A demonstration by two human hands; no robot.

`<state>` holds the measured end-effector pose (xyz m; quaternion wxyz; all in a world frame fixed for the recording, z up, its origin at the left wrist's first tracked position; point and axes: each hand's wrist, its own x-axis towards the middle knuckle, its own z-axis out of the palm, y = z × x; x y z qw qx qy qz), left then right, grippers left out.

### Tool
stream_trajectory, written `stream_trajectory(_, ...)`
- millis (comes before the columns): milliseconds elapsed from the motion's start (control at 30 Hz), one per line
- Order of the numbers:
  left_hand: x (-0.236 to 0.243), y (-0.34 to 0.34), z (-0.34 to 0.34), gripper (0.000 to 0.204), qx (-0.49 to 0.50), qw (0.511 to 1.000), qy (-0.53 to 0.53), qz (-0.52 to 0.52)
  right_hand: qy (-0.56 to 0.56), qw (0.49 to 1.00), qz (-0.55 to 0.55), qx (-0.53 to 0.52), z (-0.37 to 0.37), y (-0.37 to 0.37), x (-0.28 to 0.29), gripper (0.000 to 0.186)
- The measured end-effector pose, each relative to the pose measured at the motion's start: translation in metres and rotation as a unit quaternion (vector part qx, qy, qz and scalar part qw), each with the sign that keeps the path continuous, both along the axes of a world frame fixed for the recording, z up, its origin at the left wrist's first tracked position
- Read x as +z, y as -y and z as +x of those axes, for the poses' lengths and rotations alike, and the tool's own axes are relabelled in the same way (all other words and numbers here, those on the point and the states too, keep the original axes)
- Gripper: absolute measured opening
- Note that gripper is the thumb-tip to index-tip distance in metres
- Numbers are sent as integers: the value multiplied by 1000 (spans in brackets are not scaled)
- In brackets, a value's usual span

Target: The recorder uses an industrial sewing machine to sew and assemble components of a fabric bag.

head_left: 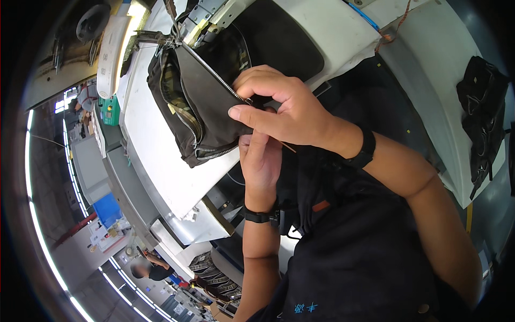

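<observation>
A dark bag piece (214, 115) with silver metal zippers and camouflage-patterned lining lies on the white tabletop (155, 155). My right hand (292, 110) curls over its right edge, fingers bent and thumb extended, gripping the fabric near the end of the long zipper (212, 75). Just below, my left hand (261, 161) pinches the lower right corner of the same bag piece, thumb upward. Folds of fabric and my own hands hide the exact grip points. The far end of the bag piece reaches the metal parts of a sewing machine (206, 19).
A white lamp (111, 59) glows beside the machine. Another dark zippered piece (477, 107) hangs over a white surface at the right. A blue pen-like stick (363, 15) lies at the top. A green box (110, 110) and a co-worker (155, 268) are farther off left.
</observation>
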<state>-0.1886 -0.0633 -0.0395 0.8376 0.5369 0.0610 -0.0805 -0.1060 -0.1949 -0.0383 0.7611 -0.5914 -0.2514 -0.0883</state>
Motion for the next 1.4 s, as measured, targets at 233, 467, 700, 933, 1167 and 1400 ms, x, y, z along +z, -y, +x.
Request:
stream_trajectory(233, -1, -2, -3, 45, 16, 1000, -2, 13, -12, 1000, 25, 5, 2, -3, 1, 19)
stream_trajectory(467, -1, -4, -1, 43, -5, 1000, 6, 23, -22, 998, 10, 50, 4, 1, -2, 19)
stream_trajectory(700, 4, 0, 2, 54, -5, 999, 35, 23, 6, 1000, 1, 26, 0, -2, -4, 27)
stream_trajectory(933, 6, 0, 2, 52, -7, 999, -2, 32, -2, 1000, 3, 21, 1, -1, -1, 24)
stream_trajectory(1167, 4, 0, 0, 25, -1, 998, 16, -58, -5, 1000, -1, -13, 2, -4, 1, 24)
stream_trajectory(1400, 5, 0, -1, 31, 9, 1000, -6, -19, -34, 999, 0, 37, 1, 1, 1, 15)
